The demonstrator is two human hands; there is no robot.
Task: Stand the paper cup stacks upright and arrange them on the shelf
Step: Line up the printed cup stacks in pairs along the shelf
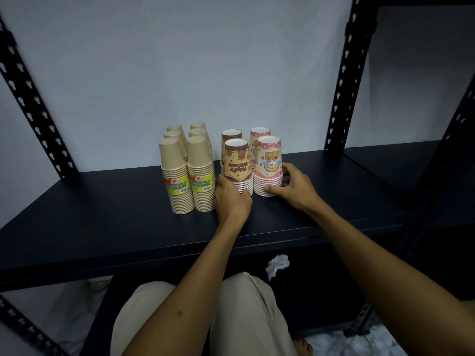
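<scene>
Several cup stacks stand mouth-down on the dark shelf (102,222). Plain tan stacks (176,176) with yellow-green labels fill two columns at the left. A brown "Happy Birthday" stack (236,163) stands in front of a second brown stack (231,134). To the right, a pink stack (268,163) stands in front of another pink stack (260,132). My left hand (232,201) wraps the base of the front brown stack. My right hand (295,183) grips the base of the front pink stack, thumb in front and fingers on its right side.
Black perforated uprights (38,104) rise at the left and at the right (344,78) against a pale wall. A second dark shelf unit stands at the far right. A crumpled white wad (277,264) lies below the shelf edge, above my knee.
</scene>
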